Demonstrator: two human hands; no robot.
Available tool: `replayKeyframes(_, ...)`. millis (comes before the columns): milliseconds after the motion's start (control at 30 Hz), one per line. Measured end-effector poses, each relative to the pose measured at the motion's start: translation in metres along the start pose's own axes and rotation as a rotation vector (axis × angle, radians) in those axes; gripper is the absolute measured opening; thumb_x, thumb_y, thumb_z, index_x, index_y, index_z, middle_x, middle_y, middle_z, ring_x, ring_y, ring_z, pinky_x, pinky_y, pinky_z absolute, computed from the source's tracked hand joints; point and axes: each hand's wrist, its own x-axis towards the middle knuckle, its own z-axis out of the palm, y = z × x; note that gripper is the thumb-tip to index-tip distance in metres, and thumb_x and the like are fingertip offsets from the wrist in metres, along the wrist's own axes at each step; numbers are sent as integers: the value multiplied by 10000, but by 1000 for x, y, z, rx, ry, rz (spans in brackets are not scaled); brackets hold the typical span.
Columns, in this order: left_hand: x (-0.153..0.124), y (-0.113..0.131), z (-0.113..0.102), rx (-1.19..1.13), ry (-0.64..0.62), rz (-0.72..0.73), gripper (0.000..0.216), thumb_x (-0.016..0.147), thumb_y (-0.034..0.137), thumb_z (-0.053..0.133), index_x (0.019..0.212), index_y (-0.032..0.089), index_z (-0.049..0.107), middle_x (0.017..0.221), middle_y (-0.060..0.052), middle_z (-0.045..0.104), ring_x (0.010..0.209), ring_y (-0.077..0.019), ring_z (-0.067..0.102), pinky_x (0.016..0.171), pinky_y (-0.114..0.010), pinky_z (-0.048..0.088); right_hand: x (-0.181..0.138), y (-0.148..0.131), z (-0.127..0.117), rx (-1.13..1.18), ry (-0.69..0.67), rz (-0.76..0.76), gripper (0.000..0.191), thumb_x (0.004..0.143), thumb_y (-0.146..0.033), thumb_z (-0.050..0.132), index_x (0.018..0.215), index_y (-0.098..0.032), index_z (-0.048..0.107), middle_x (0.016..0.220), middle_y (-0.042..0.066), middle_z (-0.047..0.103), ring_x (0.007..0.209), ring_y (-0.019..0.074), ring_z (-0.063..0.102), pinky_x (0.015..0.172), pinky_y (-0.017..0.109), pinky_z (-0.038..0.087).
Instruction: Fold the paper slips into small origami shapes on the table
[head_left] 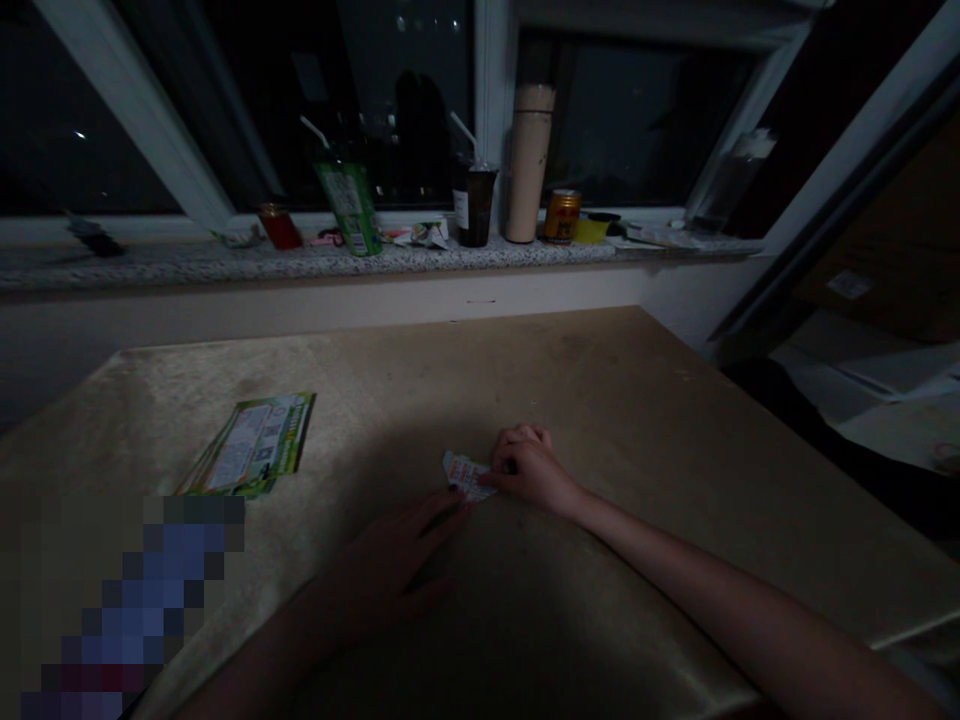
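A small piece of folded printed paper (469, 477), pale with reddish print, lies on the brown table (600, 390) between my hands. My right hand (531, 466) is curled with its thumb and fingers closed on the paper's right end. Stretched out low over the table, my left hand (397, 555) has its fingers apart, and a fingertip reaches the paper's lower left edge. Deep shadow hides much of the left palm. Off to the left lies a fanned stack of green and white printed leaflets (259, 445).
Along the granite windowsill (420, 260) stand a red jar (280, 227), a green carton with a straw (351, 205), a dark drink cup (474, 205), a beige flask (529, 165), a gold can (562, 217) and a clear bottle (731, 185). A blurred-out patch covers the lower left.
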Motion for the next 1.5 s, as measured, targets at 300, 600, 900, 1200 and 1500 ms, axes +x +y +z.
replayKeyframes(300, 1, 9, 2, 13, 28, -9, 638, 934, 430, 467, 1488, 283, 186, 1498, -76, 307, 1330, -308, 329, 1070, -472, 319, 0, -1, 0, -8, -18, 15, 289, 767, -430, 711, 631, -187, 634, 783, -4, 622, 887, 180, 506, 848, 354, 225)
replayKeyframes(600, 2, 5, -1, 18, -57, -1, 703, 940, 449, 448, 1505, 256, 76, 1556, -46, 169, 1398, -268, 210, 1121, -444, 240, 1, 2, 2, -1, -8, 11, 307, 755, -455, 715, 626, -190, 631, 780, 0, 624, 878, 184, 509, 846, 362, 221)
replayKeyframes(900, 9, 10, 2, 188, -32, -1, 648, 935, 531, 406, 1461, 174, 280, 1499, -99, 320, 1348, -273, 334, 1103, -419, 270, 2, 1, 0, -30, -33, 27, 307, 770, -448, 701, 632, -186, 619, 788, -2, 611, 895, 187, 506, 839, 354, 219)
replayKeyframes(1200, 12, 18, 4, 323, 52, 29, 587, 939, 493, 405, 1405, 137, 371, 1446, -103, 415, 1306, -255, 398, 1107, -416, 248, -3, -6, -7, -34, -29, -21, 415, 701, -561, 700, 710, -178, 539, 786, -6, 553, 841, 176, 462, 834, 333, 250)
replayKeyframes(1500, 9, 18, -1, 291, 13, 39, 604, 925, 504, 422, 1407, 143, 369, 1458, -108, 396, 1320, -265, 376, 1101, -429, 242, -4, -11, -1, -96, -39, 58, 453, 639, -581, 720, 688, -185, 508, 825, 13, 527, 865, 200, 427, 811, 344, 248)
